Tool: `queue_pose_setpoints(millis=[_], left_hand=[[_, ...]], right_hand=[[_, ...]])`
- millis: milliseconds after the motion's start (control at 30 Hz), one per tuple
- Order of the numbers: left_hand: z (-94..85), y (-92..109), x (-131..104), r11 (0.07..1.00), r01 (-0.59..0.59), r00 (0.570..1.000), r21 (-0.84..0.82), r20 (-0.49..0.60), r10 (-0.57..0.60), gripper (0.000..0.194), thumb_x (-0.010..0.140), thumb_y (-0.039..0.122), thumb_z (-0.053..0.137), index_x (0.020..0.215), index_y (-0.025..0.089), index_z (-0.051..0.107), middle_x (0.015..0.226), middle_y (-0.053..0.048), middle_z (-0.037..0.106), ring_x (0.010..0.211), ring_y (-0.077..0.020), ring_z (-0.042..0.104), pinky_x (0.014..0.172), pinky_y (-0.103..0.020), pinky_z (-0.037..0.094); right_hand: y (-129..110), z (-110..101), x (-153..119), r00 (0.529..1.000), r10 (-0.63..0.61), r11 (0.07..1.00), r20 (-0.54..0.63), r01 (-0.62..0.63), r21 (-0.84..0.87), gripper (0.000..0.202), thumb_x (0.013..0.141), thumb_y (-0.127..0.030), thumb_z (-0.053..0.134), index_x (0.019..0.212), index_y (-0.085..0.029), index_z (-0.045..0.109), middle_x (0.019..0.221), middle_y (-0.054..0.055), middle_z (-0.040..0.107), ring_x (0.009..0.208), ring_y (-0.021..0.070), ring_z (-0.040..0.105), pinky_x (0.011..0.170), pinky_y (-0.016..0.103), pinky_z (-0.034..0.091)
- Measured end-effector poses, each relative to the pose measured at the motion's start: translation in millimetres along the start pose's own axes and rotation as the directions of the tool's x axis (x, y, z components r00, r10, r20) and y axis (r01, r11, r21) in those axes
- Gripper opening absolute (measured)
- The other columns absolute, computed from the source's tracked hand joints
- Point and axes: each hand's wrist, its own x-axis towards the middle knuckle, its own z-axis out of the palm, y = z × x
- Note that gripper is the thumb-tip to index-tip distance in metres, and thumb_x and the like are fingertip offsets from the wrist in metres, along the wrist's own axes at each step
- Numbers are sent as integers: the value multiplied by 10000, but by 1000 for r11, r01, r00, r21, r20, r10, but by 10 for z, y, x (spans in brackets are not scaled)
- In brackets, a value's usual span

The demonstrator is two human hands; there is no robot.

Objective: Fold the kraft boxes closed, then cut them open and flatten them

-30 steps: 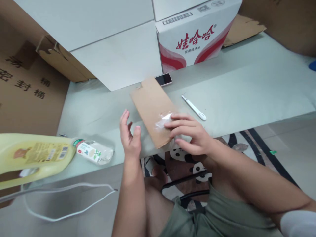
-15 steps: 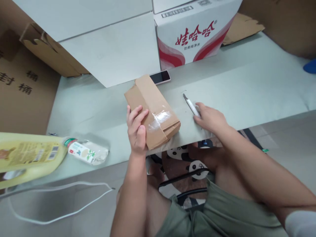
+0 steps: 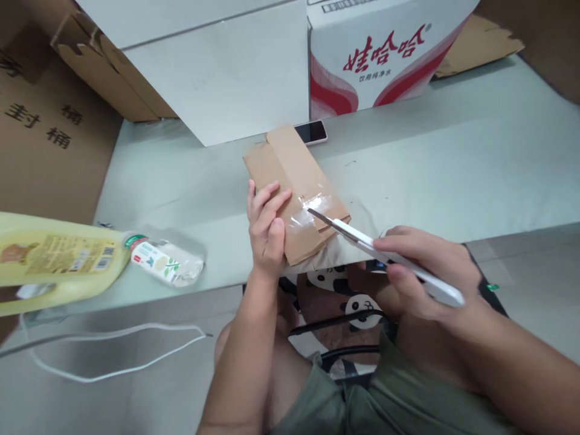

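A small brown cardboard box (image 3: 299, 166), with clear tape across its near part, lies aslant near the table's front edge. My left hand (image 3: 267, 226) grips its left side, fingers spread over the top and the thumb close to the near end. In my right hand (image 3: 421, 272) is a white utility knife (image 3: 356, 235), pinched between thumb and fingers with the blade out. The blade's tip is over the taped flap; whether it touches the tape I cannot tell.
Behind the box lies a phone (image 3: 312, 132), near a white carton (image 3: 385, 66) with red print. A clear bottle (image 3: 167, 263) and a yellow jug (image 3: 58, 260) lie at the left. White cord (image 3: 113, 329) hangs below the table edge.
My right hand has picked the utility knife up off the table and brought its blade over the box's tape. My left hand stays on the box. The view has shifted slightly.
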Motion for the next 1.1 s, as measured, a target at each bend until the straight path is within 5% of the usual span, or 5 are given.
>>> queue_pose_setpoints(millis=[267, 733, 933, 1033, 1100], left_hand=[[37, 25, 8, 999, -43, 999, -21, -23, 42, 439, 1051, 368, 323, 1308, 259, 661, 1375, -45, 631, 1374, -219, 528, 1317, -510, 153], [11, 1, 4, 999, -22, 998, 25, -55, 24, 447, 1043, 398, 335, 1265, 261, 698, 1348, -47, 657, 1345, -223, 559, 1304, -506, 205], [-21, -60, -15, 1000, -7, 997, -16, -75, 6, 442, 1035, 426, 362, 1275, 273, 699, 1378, -42, 649, 1361, -227, 551, 1310, -504, 185], [-105, -167, -51, 998, 45, 996, -41, -79, -48, 483, 1013, 524, 374, 1271, 282, 703, 1404, -38, 634, 1411, -243, 505, 1313, -498, 176], [-179, -253, -79, 994, 82, 993, -74, -81, -88, 482, 993, 557, 406, 1268, 298, 706, 1423, -31, 623, 1459, -250, 452, 1312, -484, 181]], right_hand=[[-107, 39, 77, 1000, -28, 998, 1, 28, -62, 300, 888, -67, 559, 1095, -235, 697, 653, -27, 647, 484, 91, 533, 455, 234, 414], [-99, 119, -12, 908, 413, 877, -74, -374, 301, 202, 910, -204, 575, 923, -205, 777, 484, -40, 566, 382, 94, 487, 363, 220, 359], [-9, 0, 3, 916, 355, 839, -188, -224, 496, 152, 868, -276, 644, 861, -245, 792, 432, -38, 558, 315, 116, 467, 296, 237, 321], [176, -15, 58, 854, 314, 921, -415, -166, 353, 127, 855, -318, 664, 877, -260, 775, 487, -38, 594, 362, 127, 504, 334, 254, 365], [283, 7, 78, 858, 304, 953, -413, -270, 140, 132, 870, -306, 659, 935, -250, 759, 581, -20, 655, 460, 138, 589, 414, 269, 448]])
